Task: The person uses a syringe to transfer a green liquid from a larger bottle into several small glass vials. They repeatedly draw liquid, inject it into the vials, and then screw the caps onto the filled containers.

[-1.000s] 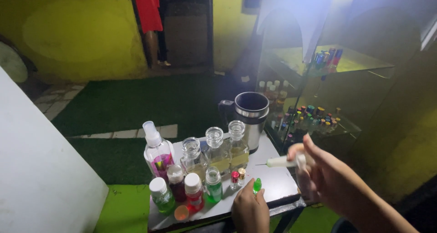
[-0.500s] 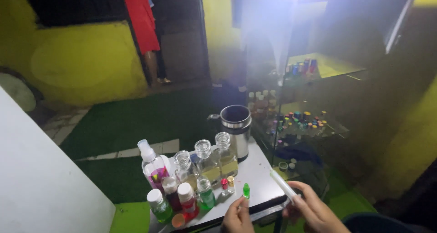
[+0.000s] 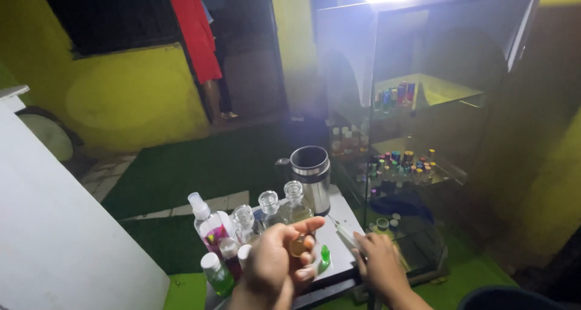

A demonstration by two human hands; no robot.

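Note:
My left hand (image 3: 277,266) is raised over the small grey table (image 3: 338,257), its fingers pinched around a small round amber bottle (image 3: 297,247). To its right my right hand (image 3: 380,265) grips a thin clear syringe (image 3: 342,228) that points up and left over the table. Behind the hands stand clear glass bottles (image 3: 293,202) with round stoppers, a white spray bottle (image 3: 206,224) with a pink label, and small white-capped bottles (image 3: 215,272) of green and red liquid. A small green bottle (image 3: 324,258) lies on the table between my hands.
A steel mug (image 3: 311,175) with a black rim stands at the table's far end. To the right is a glass display cabinet (image 3: 417,158) with shelves of several small bottles. A white panel (image 3: 54,231) fills the left. Green matting (image 3: 200,171) covers the floor; a person in red (image 3: 196,37) stands in the doorway.
My left hand has risen into view and now pinches the small amber bottle. My right hand with the syringe has shifted left toward the table. The camera has tilted upward.

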